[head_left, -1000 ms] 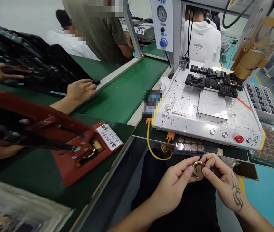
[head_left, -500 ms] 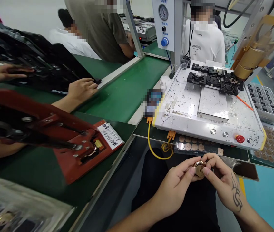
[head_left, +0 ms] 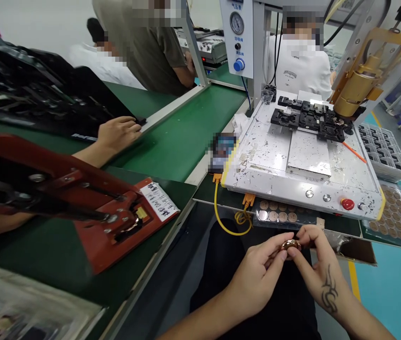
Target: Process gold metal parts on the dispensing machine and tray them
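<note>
Above my lap, a small round gold piece (head_left: 290, 244) is pinched between the fingers of both hands. My left hand (head_left: 262, 269) grips its left side with thumb and fingers. On its right side, my right hand (head_left: 319, 264), with a dark pattern on the wrist, presses thumb and fingertips against it. The piece is tilted, and its shiny rim shows more than its flat face. Just beyond the hands, round brown discs (head_left: 283, 216) lie in a clear sheet at the edge of the white machine (head_left: 274, 182).
Black fixtures (head_left: 310, 118) sit on the machine under a gold cylinder (head_left: 358, 89). A red press (head_left: 108, 236) stands at left, near another person's hand (head_left: 119, 134). More discs (head_left: 396, 217) and stacked trays (head_left: 386, 151) are at right. A yellow cable (head_left: 218, 208) hangs near my knee.
The gold piece has been tipped, so its flat face no longer shows as before. My right wrist has turned and shifted left. At far left, another person's second hand has gone from view on the black device.
</note>
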Available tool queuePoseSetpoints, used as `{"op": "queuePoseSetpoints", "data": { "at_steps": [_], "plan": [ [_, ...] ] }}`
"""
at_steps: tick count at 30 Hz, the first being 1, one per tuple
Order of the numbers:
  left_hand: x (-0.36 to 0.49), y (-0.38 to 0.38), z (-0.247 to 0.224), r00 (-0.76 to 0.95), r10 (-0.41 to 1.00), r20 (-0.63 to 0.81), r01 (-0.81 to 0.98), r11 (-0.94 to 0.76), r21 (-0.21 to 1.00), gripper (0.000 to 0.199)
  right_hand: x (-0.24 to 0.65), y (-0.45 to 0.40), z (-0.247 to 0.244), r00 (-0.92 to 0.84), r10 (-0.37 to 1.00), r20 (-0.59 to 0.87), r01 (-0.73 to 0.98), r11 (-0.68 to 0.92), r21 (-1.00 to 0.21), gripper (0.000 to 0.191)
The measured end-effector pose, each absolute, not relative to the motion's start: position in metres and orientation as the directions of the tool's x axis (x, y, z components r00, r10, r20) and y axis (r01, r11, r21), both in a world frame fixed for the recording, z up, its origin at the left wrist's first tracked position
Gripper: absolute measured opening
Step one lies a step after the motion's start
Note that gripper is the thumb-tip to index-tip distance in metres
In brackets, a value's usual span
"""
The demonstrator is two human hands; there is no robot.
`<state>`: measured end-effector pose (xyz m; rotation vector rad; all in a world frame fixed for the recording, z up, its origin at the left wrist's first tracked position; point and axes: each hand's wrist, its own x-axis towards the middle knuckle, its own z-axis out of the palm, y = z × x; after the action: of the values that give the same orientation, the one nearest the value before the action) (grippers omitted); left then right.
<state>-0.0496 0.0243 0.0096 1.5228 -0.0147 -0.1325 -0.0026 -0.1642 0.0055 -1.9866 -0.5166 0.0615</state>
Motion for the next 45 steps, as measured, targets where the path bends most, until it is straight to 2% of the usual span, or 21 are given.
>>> {"op": "queuePoseSetpoints", "data": {
  "at_steps": [3,5,7,9,11,13,16,23,26,28,31,34,36,37,39,41,43,45],
  "plan": [
    [-0.046,0.034,0.013,0.982,-0.179,-0.051,0.027,-0.136,0.99,0.049,0.002,-0.165,0.006,0.833,0.515,0.202,0.442,-0.4,-0.803,0.015],
    [-0.044,0.039,0.015,0.981,-0.189,-0.035,0.006,-0.155,0.988,0.054,0.005,-0.164,0.009,0.81,0.534,0.241,0.485,-0.382,-0.787,0.011],
    [-0.043,0.041,0.016,0.993,-0.113,-0.034,0.028,-0.058,0.998,0.055,0.008,-0.16,0.012,0.858,0.471,0.205,0.393,-0.344,-0.853,0.007],
    [-0.043,0.041,0.018,0.997,-0.017,-0.075,0.076,0.059,0.995,0.056,0.009,-0.156,0.015,0.912,0.403,0.076,0.193,-0.258,-0.947,0.019],
    [-0.045,0.04,0.02,0.992,0.025,-0.122,0.118,0.108,0.987,0.044,0.009,-0.15,0.015,0.923,0.38,-0.064,-0.007,-0.15,-0.989,0.03],
    [-0.047,0.039,0.022,0.99,0.047,-0.13,0.125,0.1,0.987,0.026,0.009,-0.145,0.013,0.906,0.396,-0.148,-0.129,-0.072,-0.989,0.037],
    [-0.052,0.041,0.026,0.992,0.086,-0.093,0.089,0.046,0.995,0.018,0.008,-0.138,0.011,0.888,0.425,-0.174,-0.174,-0.038,-0.984,0.04],
    [-0.059,0.05,0.032,0.986,0.164,-0.024,0.039,-0.086,0.996,0.016,0.006,-0.127,0.017,0.88,0.462,-0.11,-0.102,-0.043,-0.994,0.035],
    [-0.061,0.055,0.035,0.985,0.171,-0.009,0.027,-0.107,0.994,0.016,0.013,-0.127,0.02,0.845,0.534,-0.025,0.021,-0.079,-0.997,0.028],
    [-0.063,0.057,0.036,0.985,0.173,-0.016,0.037,-0.117,0.992,0.016,0.019,-0.128,0.023,0.758,0.643,0.11,0.234,-0.11,-0.966,0.04],
    [-0.069,0.061,0.042,0.98,0.196,-0.03,0.059,-0.143,0.988,0.013,0.029,-0.125,0.027,0.534,0.784,0.317,0.597,-0.085,-0.797,0.043],
    [-0.081,0.078,0.063,0.982,0.186,0.03,0.017,-0.247,0.969,0.009,0.033,-0.114,0.029,0.419,0.784,0.459,0.775,-0.046,-0.63,0.048],
    [-0.092,0.102,0.088,0.942,0.268,0.203,-0.087,-0.389,0.917,0.011,0.035,-0.102,0.031,0.406,0.746,0.527,0.817,-0.038,-0.576,0.049],
    [-0.099,0.118,0.102,0.877,0.342,0.337,-0.143,-0.484,0.863,0.012,0.036,-0.096,0.033,0.41,0.724,0.555,0.824,-0.034,-0.566,0.049],
    [-0.11,0.154,0.129,0.648,0.441,0.621,-0.202,-0.686,0.699,0.014,0.038,-0.083,0.037,0.423,0.693,0.584,0.817,-0.011,-0.577,0.047],
    [-0.115,0.192,0.148,0.477,0.376,0.794,-0.183,-0.842,0.508,0.025,0.04,-0.069,0.043,0.442,0.68,0.585,0.789,0.015,-0.614,0.043],
    [-0.112,0.225,0.154,0.577,0.227,0.785,-0.154,-0.913,0.377,0.035,0.041,-0.057,0.047,0.458,0.678,0.574,0.763,0.031,-0.645,0.04],
    [-0.103,0.245,0.153,0.722,0.077,0.688,-0.148,-0.953,0.263,0.049,0.042,-0.045,0.048,0.474,0.672,0.569,0.747,0.036,-0.664,0.038]
  ]
}}
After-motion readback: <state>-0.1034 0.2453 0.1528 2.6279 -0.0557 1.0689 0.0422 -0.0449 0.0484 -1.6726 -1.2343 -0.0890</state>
